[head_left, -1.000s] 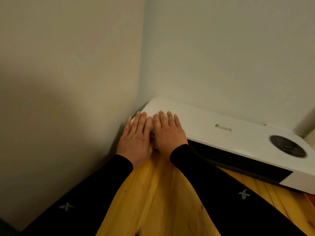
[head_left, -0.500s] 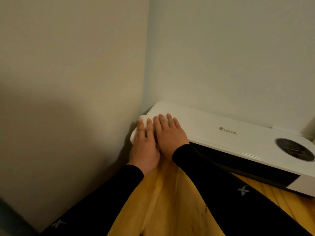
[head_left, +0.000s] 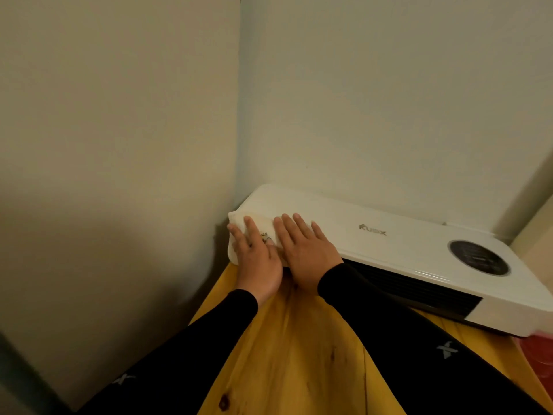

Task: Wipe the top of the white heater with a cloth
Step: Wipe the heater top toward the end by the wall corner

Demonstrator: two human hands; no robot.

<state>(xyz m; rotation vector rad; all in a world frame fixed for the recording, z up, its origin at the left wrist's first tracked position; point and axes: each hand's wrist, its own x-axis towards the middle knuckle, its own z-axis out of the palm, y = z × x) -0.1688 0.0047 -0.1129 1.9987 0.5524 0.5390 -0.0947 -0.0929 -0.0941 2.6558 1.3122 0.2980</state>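
The white heater [head_left: 398, 235] lies on a wooden table in the wall corner, with a dark front grille and a round black panel at its right end. A white cloth [head_left: 263, 221] with a small print covers the heater's left end. My left hand [head_left: 257, 256] lies flat on the cloth at the heater's left edge. My right hand [head_left: 305, 250] presses flat beside it, fingers spread, on the cloth's right part. Most of the cloth is hidden under both hands.
The yellow wooden table [head_left: 299, 354] runs toward me. Walls close in at the left [head_left: 119, 175] and behind the heater [head_left: 389, 100]. Something red [head_left: 538, 357] shows at the right edge, by the heater's right end.
My hands have shifted slightly apart on the heater's left end, and the cloth now shows above and left of my left hand. The view has shifted as my head moved.
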